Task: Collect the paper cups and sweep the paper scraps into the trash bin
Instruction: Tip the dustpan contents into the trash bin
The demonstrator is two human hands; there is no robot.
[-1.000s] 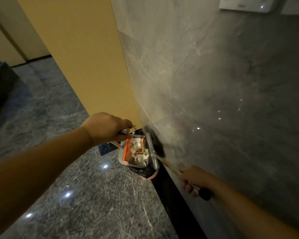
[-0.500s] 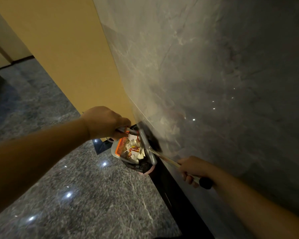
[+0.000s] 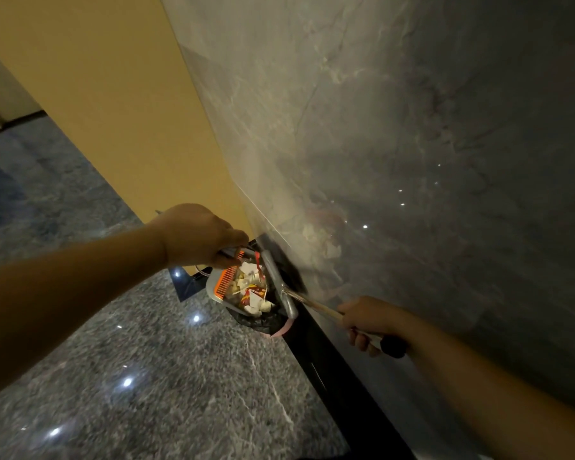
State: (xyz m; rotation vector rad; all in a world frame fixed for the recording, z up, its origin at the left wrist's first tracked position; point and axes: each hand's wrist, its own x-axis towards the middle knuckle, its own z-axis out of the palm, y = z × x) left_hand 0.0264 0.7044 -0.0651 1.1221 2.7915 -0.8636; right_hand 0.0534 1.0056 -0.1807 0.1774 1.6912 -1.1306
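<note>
My left hand [image 3: 196,235] grips the handle of a grey dustpan [image 3: 217,292] with an orange comb edge, held tilted over a trash bin [image 3: 263,322] lined with a black bag and showing a pink rim. White and red paper scraps and crushed cups [image 3: 251,290] lie in the pan. My right hand [image 3: 367,318] grips the broom handle [image 3: 316,305] near its black end. The grey broom head [image 3: 278,280] rests against the pan's right side, with its dark bristles against the wall.
A polished grey marble wall [image 3: 412,161] rises on the right with a black skirting [image 3: 326,360] at its foot. A yellow wall [image 3: 113,94] stands behind the bin. The dark speckled stone floor [image 3: 146,376] spreads to the left.
The view has swung closer toward the wall and bin. The dustpan has tipped further over the bin, and the scraps have slid toward its lower edge. Both hands keep their grips.
</note>
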